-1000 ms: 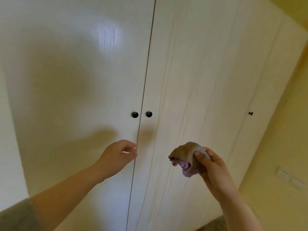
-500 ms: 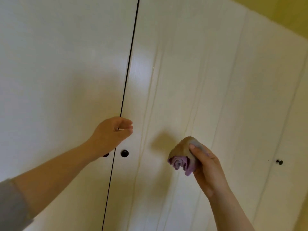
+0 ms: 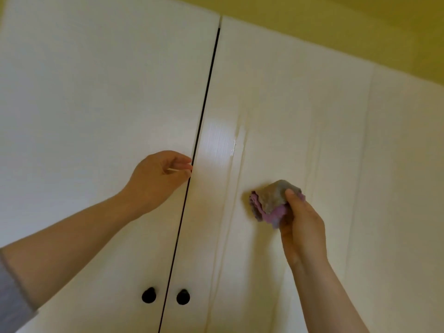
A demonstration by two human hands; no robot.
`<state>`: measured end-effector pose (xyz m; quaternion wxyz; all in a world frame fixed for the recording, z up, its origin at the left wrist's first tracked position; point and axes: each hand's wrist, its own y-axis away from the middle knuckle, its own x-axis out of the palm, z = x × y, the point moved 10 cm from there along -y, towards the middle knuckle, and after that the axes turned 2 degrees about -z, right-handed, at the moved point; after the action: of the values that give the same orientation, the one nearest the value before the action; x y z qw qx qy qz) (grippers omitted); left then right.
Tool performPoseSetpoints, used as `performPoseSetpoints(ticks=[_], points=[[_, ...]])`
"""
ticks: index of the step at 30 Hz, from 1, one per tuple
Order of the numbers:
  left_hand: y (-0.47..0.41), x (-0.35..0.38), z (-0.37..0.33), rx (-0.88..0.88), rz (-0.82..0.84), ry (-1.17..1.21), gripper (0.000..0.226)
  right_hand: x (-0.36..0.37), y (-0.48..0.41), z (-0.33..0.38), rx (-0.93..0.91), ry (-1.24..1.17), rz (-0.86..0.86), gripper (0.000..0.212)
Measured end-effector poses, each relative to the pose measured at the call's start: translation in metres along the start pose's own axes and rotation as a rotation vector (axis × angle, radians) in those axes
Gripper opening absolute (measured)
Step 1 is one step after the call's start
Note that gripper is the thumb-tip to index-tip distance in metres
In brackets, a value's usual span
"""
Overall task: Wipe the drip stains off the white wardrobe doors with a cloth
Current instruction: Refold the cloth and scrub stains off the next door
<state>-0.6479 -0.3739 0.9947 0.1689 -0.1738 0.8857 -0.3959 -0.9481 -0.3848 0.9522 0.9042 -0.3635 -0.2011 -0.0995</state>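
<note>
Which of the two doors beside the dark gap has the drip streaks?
The door right of the gap: yellowish streaks run down it beside the cloth; the left door looks clean.

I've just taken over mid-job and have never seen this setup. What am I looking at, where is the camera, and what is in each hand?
There is no machine here. A person works with two bare hands, and the single picture comes from a camera worn on their head, facing the tall white wardrobe doors. The left hand, coming from a grey sleeve, is beside the dark gap between the doors, with its fingers curled and holding nothing I can see. The right hand grips a bunched purple and grey-brown cloth at the right door; I cannot tell whether it touches. Pale yellowish drip streaks run down that door. Two round black knobs sit lower down, and a yellow wall shows above.
</note>
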Motion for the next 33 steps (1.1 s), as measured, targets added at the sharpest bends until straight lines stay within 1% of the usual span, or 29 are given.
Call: performPoseSetpoints(ticks=[3, 5, 9, 11, 13, 15, 16, 18, 19, 20, 21, 22, 24, 25, 28, 30, 33], points=[[-0.019, -0.017, -0.015, 0.072, -0.030, 0.007, 0.019, 0.034, -0.014, 0.031, -0.255, 0.103, -0.073, 0.036], [-0.032, -0.029, -0.024, 0.114, -0.047, 0.018, 0.019, 0.060, -0.024, 0.043, -0.381, 0.164, -0.092, 0.036], [-0.046, -0.041, -0.035, 0.158, -0.054, 0.033, 0.020, 0.106, -0.047, 0.030, -0.435, 0.303, -0.041, 0.031], [-0.049, -0.044, -0.035, 0.168, -0.049, 0.019, 0.020, 0.117, -0.054, 0.025, -0.463, 0.405, -0.023, 0.025], [-0.050, -0.045, -0.036, 0.177, -0.052, -0.003, 0.020, 0.119, -0.056, 0.027, -0.488, 0.448, -0.021, 0.021], [-0.051, -0.046, -0.036, 0.183, -0.070, -0.021, 0.019, 0.116, -0.055, 0.031, -0.511, 0.449, -0.046, 0.025], [-0.051, -0.047, -0.036, 0.182, -0.083, -0.022, 0.019, 0.114, -0.056, 0.031, -0.519, 0.466, -0.070, 0.023], [-0.051, -0.048, -0.038, 0.178, -0.107, -0.013, 0.019, 0.109, -0.059, 0.032, -0.555, 0.594, -0.162, 0.012], [-0.050, -0.048, -0.039, 0.176, -0.111, -0.013, 0.019, 0.107, -0.060, 0.032, -0.579, 0.680, -0.212, 0.019], [-0.050, -0.048, -0.040, 0.175, -0.113, -0.019, 0.019, 0.104, -0.062, 0.031, -0.604, 0.744, -0.237, 0.031], [-0.050, -0.047, -0.041, 0.177, -0.117, -0.027, 0.019, 0.102, -0.065, 0.030, -0.620, 0.783, -0.237, 0.037], [-0.050, -0.048, -0.042, 0.180, -0.124, -0.035, 0.019, 0.103, -0.065, 0.029, -0.629, 0.813, -0.225, 0.035], [-0.051, -0.048, -0.045, 0.184, -0.135, -0.041, 0.019, 0.109, -0.061, 0.026, -0.652, 0.805, -0.176, 0.019], [-0.051, -0.048, -0.046, 0.186, -0.138, -0.042, 0.018, 0.112, -0.057, 0.025, -0.671, 0.767, -0.144, 0.016], [-0.053, -0.048, -0.047, 0.191, -0.145, -0.068, 0.018, 0.118, -0.050, 0.028, -0.702, 0.590, -0.062, 0.014], [-0.056, -0.049, -0.046, 0.193, -0.156, -0.083, 0.019, 0.113, -0.052, 0.045, -0.727, 0.498, -0.098, 0.013], [-0.066, -0.054, -0.048, 0.201, -0.190, -0.121, 0.019, 0.114, -0.077, 0.086, -0.742, 0.362, -0.121, 0.019]])
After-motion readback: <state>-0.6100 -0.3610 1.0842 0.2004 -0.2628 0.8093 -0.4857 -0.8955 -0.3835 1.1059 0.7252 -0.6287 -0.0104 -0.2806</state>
